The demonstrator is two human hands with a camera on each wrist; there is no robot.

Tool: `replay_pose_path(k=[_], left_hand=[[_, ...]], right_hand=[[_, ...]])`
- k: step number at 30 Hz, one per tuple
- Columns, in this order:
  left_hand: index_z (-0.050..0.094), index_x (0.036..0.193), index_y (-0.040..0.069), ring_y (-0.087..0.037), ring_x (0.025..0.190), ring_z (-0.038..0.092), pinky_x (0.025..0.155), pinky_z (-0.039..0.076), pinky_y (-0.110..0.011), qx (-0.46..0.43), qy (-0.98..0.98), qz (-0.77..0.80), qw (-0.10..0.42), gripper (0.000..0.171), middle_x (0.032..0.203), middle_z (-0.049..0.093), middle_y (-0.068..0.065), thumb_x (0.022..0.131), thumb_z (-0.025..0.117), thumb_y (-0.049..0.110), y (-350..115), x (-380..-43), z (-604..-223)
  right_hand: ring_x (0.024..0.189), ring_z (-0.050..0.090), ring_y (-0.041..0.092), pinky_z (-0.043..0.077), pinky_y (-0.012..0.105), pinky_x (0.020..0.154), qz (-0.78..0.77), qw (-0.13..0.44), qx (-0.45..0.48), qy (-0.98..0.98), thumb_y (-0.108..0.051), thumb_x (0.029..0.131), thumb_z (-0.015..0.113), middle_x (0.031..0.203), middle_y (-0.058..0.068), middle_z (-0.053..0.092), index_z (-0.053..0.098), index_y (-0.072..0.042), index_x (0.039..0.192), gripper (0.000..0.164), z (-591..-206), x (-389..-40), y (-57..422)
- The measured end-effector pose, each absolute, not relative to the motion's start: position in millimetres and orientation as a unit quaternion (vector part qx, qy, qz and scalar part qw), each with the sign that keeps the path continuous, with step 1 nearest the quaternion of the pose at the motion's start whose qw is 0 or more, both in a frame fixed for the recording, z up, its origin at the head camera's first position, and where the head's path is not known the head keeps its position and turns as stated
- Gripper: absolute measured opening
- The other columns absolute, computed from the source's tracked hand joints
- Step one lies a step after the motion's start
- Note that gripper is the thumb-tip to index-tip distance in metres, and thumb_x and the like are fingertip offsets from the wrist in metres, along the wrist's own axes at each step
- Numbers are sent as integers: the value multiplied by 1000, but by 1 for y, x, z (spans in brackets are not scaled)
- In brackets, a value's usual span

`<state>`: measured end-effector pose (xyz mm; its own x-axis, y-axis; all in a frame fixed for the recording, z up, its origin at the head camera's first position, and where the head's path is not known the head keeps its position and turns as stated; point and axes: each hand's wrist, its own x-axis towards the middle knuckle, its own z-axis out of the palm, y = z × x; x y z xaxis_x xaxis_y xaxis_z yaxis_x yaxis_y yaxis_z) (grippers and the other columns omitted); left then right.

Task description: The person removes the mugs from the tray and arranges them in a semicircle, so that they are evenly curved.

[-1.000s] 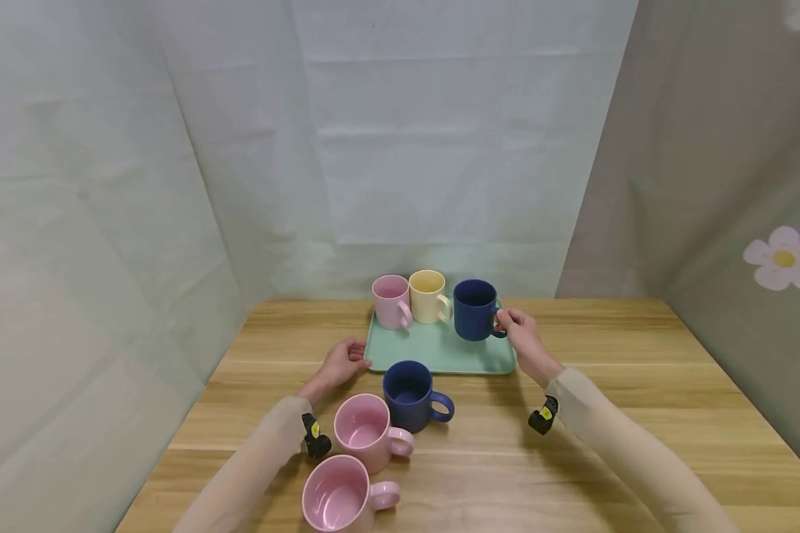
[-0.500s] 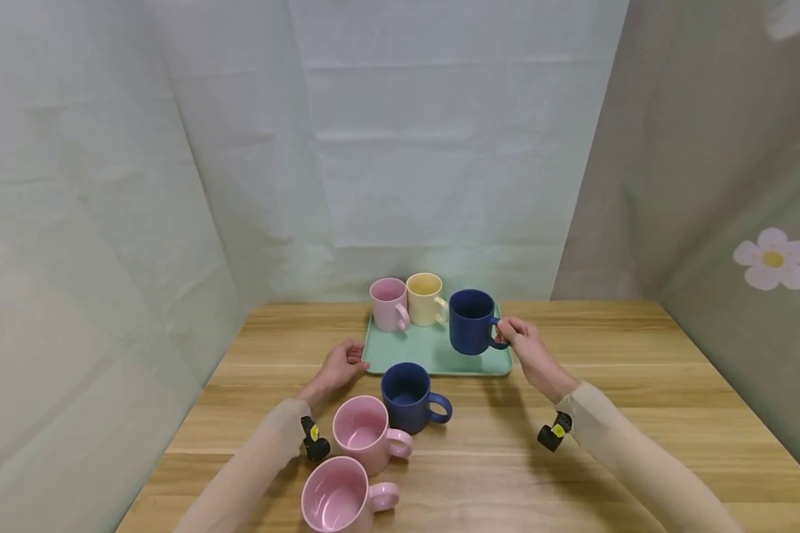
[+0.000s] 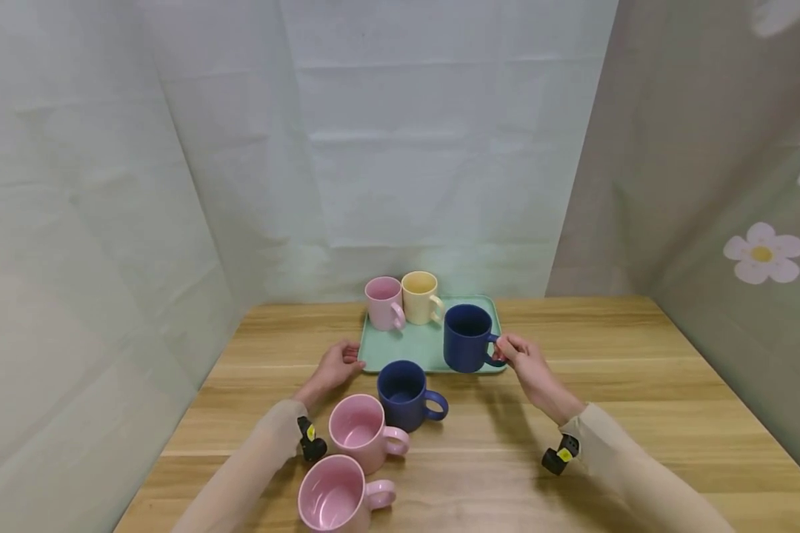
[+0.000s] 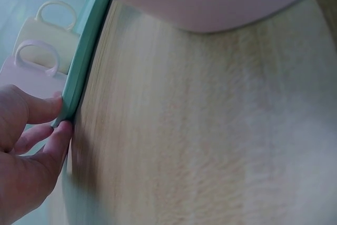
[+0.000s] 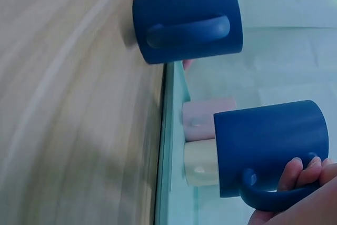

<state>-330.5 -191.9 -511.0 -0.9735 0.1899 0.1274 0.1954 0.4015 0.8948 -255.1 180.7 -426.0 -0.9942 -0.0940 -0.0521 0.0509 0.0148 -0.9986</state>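
Note:
My right hand [image 3: 532, 372] grips the handle of a dark blue mug [image 3: 467, 340]. This mug is upright over the front right of a mint-green tray [image 3: 407, 346]; the right wrist view shows a gap between its base and the tray. My left hand [image 3: 336, 366] pinches the tray's front left corner, its thumb [image 4: 45, 110] at the rim. At the back of the tray stand a pink mug [image 3: 383, 305] and a pale yellow mug [image 3: 418, 300], side by side, handles to the right.
In front of the tray, a second blue mug [image 3: 403, 396] and two pink mugs, one nearer [image 3: 333, 496] and one farther [image 3: 360, 433], stand in a slanting row beside my left forearm on the wooden table [image 3: 480, 474]. Cloth walls [image 3: 440, 170] close off the back and sides.
My right hand has brought the held blue mug toward me, from the tray's back right to above its front right. The left hand stays at the corner; the head view shifts slightly.

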Motion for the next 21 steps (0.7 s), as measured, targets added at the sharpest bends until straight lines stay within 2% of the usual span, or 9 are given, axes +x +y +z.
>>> replay_pose_path(k=[3,5,6,10,21], left_hand=[[54,118,-11,-32,92,66,81,59,-35,-117,-838,-534,3,41,105,63,-27,84,71,4,-192,-331,-511],[54,120,-12,-34,95,65,84,58,-36,-102,-841,-532,-3,41,108,62,-28,85,69,2,-191,-329,-508],[52,121,-13,-38,100,63,88,57,-40,-79,-848,-525,-14,41,112,61,-31,84,67,-2,-188,-326,-503],[51,123,-14,-41,105,61,92,56,-41,-55,-857,-513,-19,41,116,59,-33,85,64,-5,-183,-321,-498],[50,122,-16,-42,105,61,92,56,-41,-66,-857,-511,-19,40,117,58,-35,86,63,-6,-183,-323,-498]], right_hand=[[84,52,14,39,30,91,-703,58,-21,708,-20,104,43,79,-6,52,53,-14,81,26,-428,-251,180],[85,51,14,39,32,92,-703,62,-25,708,-19,104,43,79,-6,52,52,-14,80,26,-429,-248,180],[85,51,14,39,32,92,-703,63,-26,708,-19,104,43,79,-6,52,52,-13,81,25,-430,-247,180],[84,52,13,41,29,89,-703,64,-27,708,-21,103,45,79,-6,52,53,-14,81,24,-434,-241,180],[85,53,15,43,26,87,-683,84,-57,723,-21,103,45,81,-2,49,48,-10,78,27,-445,-229,184]])
